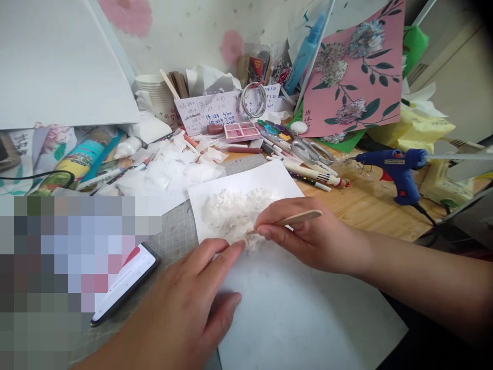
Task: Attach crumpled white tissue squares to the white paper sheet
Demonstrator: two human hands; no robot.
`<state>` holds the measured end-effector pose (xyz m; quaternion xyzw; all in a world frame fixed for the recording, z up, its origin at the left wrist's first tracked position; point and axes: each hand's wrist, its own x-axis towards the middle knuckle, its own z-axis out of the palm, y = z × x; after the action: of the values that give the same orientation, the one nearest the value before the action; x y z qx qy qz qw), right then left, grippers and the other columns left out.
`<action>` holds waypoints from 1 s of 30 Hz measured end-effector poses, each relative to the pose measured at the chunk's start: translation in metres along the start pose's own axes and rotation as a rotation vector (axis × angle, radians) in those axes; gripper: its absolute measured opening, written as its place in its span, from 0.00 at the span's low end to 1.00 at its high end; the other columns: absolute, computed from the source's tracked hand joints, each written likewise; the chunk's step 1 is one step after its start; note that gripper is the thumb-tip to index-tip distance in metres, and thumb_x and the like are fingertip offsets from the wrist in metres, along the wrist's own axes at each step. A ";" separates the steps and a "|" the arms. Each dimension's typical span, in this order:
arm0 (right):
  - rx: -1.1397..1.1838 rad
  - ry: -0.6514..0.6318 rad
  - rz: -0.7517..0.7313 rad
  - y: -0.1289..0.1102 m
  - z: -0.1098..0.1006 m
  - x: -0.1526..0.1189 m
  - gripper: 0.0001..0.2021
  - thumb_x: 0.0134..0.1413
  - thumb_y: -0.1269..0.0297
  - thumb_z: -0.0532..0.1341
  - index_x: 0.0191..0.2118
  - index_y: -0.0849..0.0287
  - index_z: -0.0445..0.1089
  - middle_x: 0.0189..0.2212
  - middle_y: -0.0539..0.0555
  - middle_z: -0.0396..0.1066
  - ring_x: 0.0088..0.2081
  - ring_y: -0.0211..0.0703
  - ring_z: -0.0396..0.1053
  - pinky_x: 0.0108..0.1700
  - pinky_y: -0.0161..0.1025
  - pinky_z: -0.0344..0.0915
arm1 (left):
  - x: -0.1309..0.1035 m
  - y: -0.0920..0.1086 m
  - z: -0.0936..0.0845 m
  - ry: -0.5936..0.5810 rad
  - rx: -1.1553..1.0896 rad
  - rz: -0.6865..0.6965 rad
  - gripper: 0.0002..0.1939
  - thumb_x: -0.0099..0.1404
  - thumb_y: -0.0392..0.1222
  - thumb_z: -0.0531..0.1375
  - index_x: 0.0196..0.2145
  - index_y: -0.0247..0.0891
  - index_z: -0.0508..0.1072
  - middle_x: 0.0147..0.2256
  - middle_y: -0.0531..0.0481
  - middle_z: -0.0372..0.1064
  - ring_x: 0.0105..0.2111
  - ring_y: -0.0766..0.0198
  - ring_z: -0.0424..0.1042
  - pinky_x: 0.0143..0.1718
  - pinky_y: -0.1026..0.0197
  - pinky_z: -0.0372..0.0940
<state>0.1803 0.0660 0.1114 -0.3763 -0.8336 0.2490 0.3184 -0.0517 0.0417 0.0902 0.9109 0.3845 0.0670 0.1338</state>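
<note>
Pale wall [185, 36] with pink blotches across the top of the frame; wooden surface [358, 205] bare at centre right, cluttered toward the back. Grey gridded mat [175, 231] left of centre, partly under a white sheet [292, 318] that runs from the middle to the bottom of the frame.

White fluff [227, 205], ruffled and loosely heaped, lies on the upper part of the sheet, centre of the frame. Right hand [311, 236], coming in from the right edge, is clamped on a flat wooden stick [302, 218] between thumb and fingers; rounded end sticks out to the right, other end points down-left at the lower edge of the fluff. Left hand [185, 298], from the bottom edge, has thumb and forefinger apart, no object seen in its grasp; forefinger tip at the fluff's lower edge, just beside the stick's working end.

Phone [127, 285] tilted on the mat, lower left, partly hidden by a pixelated block. White scraps [162, 172] heaped above the mat. Behind: stacked cups [152, 95], handwritten card [204, 115], small pink palette [242, 132], scissors [321, 152], pens [308, 180]. Upper right: pink board [373, 97] with ruffled flowers and dark leaves, leaning. Blue glue gun [400, 167] below it, near the right edge.
</note>
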 end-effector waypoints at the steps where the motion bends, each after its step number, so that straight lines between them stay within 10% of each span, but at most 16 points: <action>1: 0.046 -0.001 0.027 0.000 -0.001 0.001 0.08 0.60 0.69 0.56 0.33 0.64 0.70 0.27 0.53 0.71 0.29 0.37 0.68 0.32 0.34 0.63 | 0.001 0.000 -0.001 0.001 0.002 0.004 0.25 0.63 0.41 0.52 0.58 0.46 0.53 0.50 0.47 0.59 0.43 0.59 0.68 0.41 0.54 0.68; 7: 0.275 0.086 0.190 -0.004 -0.022 -0.005 0.10 0.61 0.65 0.55 0.30 0.62 0.67 0.22 0.49 0.67 0.23 0.34 0.65 0.24 0.31 0.61 | 0.001 0.004 -0.001 0.020 -0.026 -0.033 0.24 0.63 0.40 0.51 0.57 0.46 0.55 0.50 0.47 0.60 0.43 0.59 0.68 0.41 0.56 0.67; 30: 0.249 0.006 0.049 -0.008 -0.019 -0.006 0.09 0.59 0.73 0.54 0.29 0.62 0.67 0.25 0.49 0.66 0.25 0.32 0.64 0.27 0.29 0.62 | 0.000 0.008 -0.003 -0.067 0.028 -0.029 0.26 0.63 0.40 0.51 0.59 0.49 0.52 0.51 0.45 0.58 0.41 0.56 0.67 0.40 0.51 0.66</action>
<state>0.1930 0.0593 0.1272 -0.3550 -0.7859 0.3571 0.3589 -0.0467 0.0367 0.0954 0.9087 0.3939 0.0291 0.1350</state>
